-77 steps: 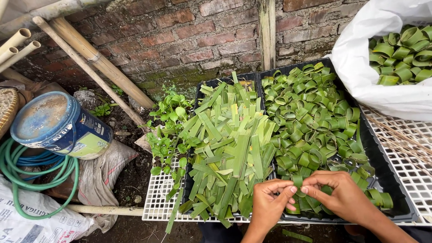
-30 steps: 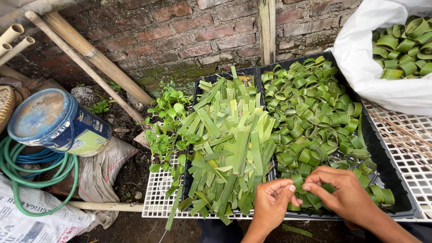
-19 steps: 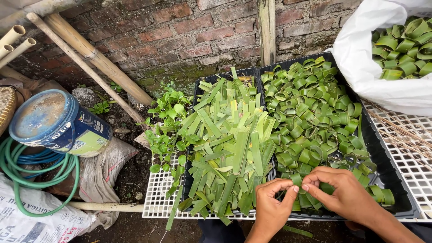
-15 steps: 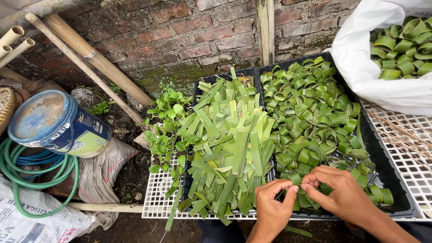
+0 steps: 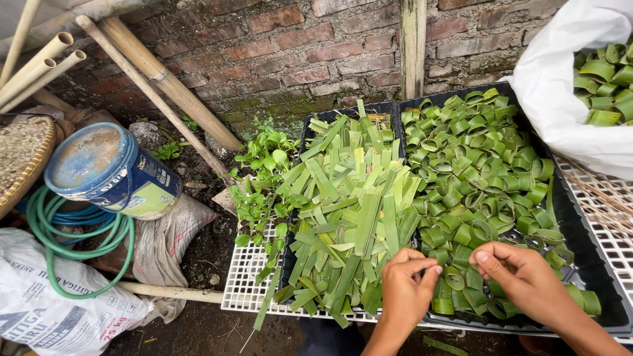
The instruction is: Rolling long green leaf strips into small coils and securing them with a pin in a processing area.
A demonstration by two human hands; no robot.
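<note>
Both hands work low over the black tray, which sits on a white plastic grid serving as the counter. The left hand hovers at the tray's near edge, right where the heap of flat green leaf strips meets the pile of curled leaf rings; its fingers are bent inward with thumb and forefinger drawn close, and the grip looks pinched at the tips, though whether a bit of leaf sits in it cannot be told from here. The right hand lies just beside it over the rings at the tray's near side, its thumb pointing toward the left hand and the fingers curled down among the rings; its grip is loosely closed and touching them, but what it holds, if anything, is hidden under the palm. The two hands are near each other, a small gap between thumb tips. Beyond the tray's right end a white sack holds more leaf rings. Well left of the tray stand a blue paint bucket and a coiled green hose, with small leafy seedlings between them and the tray.
</note>
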